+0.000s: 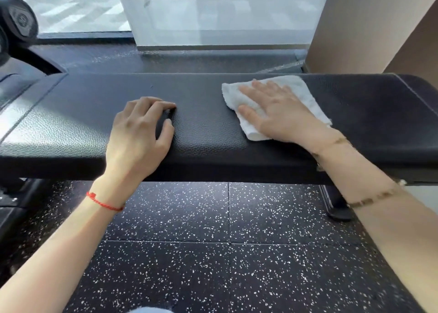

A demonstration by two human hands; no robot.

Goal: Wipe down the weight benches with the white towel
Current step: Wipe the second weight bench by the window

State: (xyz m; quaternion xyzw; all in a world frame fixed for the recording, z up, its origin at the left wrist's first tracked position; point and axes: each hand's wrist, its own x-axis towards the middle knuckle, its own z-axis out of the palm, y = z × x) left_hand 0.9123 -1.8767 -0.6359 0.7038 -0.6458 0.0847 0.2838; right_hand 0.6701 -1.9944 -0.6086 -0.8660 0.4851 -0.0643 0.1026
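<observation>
Right hand (282, 113) is pressing the towel (305, 94) flat, fingers spread, mid-wipe at right of frame on the bench (206, 127), left hand (139, 132) bracing loosely curled; next, probably sweeping leftward.

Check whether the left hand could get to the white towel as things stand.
Probably yes: the left hand rests on the bench with only bare pad between it and the white towel, though the right hand lies flat on it.

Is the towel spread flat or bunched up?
Spread roughly flat. The white towel lies on the bench pad under the flat right hand; corners stick out around the fingers.
</observation>
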